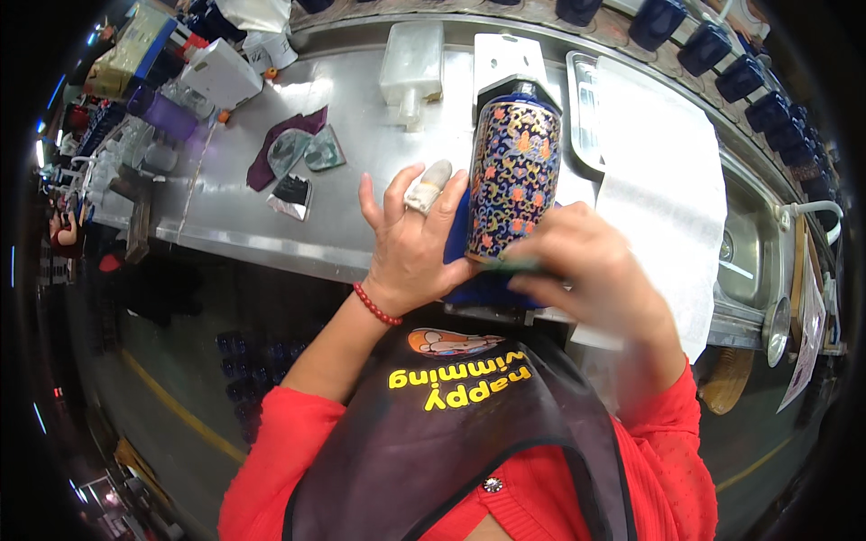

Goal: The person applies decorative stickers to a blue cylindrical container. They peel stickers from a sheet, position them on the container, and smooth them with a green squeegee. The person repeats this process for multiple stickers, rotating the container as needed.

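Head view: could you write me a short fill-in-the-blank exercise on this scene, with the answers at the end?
1. The beaded bracelet is worn on the person's ____ wrist.
2. A pale covering wraps one ____ of the left hand.
3. The blurred right hand pinches something coloured ____.
4. In the picture, the white sheet lies to the ____ of the patterned vase.

Missing words: left; finger; green; right.

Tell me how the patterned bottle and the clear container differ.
Surface: the patterned bottle is dark blue with orange and gold floral decoration; the clear container is colourless and plain.
Shape: the bottle's body is rounded, the container's boxy.
Pose: the bottle's neck points away from the person, the container's toward them.
Handling: the left hand and right hand are at the bottle; neither is at the container.
Shared: both narrow to a neck.
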The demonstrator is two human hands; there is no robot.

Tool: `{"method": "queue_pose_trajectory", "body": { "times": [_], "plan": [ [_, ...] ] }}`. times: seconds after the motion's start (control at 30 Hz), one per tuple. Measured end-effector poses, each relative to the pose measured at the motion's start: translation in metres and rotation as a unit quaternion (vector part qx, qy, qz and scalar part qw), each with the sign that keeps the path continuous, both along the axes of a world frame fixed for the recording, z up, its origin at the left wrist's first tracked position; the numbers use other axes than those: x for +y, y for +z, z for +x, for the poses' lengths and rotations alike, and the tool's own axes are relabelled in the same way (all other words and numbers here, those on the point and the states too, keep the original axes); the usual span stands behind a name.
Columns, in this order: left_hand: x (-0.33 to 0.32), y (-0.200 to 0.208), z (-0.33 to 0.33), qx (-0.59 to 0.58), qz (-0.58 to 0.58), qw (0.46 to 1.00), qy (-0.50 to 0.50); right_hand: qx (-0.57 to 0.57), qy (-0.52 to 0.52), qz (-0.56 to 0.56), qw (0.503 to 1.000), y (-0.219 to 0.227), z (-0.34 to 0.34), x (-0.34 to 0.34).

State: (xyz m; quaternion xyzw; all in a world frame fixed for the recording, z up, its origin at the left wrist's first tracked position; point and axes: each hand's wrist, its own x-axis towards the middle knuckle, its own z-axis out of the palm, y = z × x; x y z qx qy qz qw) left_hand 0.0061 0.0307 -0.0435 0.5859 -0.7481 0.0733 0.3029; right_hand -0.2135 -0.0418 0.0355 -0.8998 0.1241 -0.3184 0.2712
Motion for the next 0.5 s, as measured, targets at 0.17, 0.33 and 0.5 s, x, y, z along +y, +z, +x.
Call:
{"method": "queue_pose_trajectory", "body": {
  "times": [0.17, 0.33, 0.5],
  "plan": [
    [0.005, 0.009, -0.002, -0.066, -0.044, 0.997, 0.008, 0.000, -0.170, -0.166, 0.971, -0.015, -0.008, 0.002],
    [0.001, 0.000, -0.002, 0.033, 0.018, 0.999, -0.008, -0.053, -0.160, 0.082, 0.982, -0.016, -0.004, 0.010],
    [0.002, 0.001, 0.003, -0.041, -0.029, 0.999, 0.007, 0.001, 0.025, 0.005, 1.000, -0.017, -0.011, 0.011]
  ]
}}
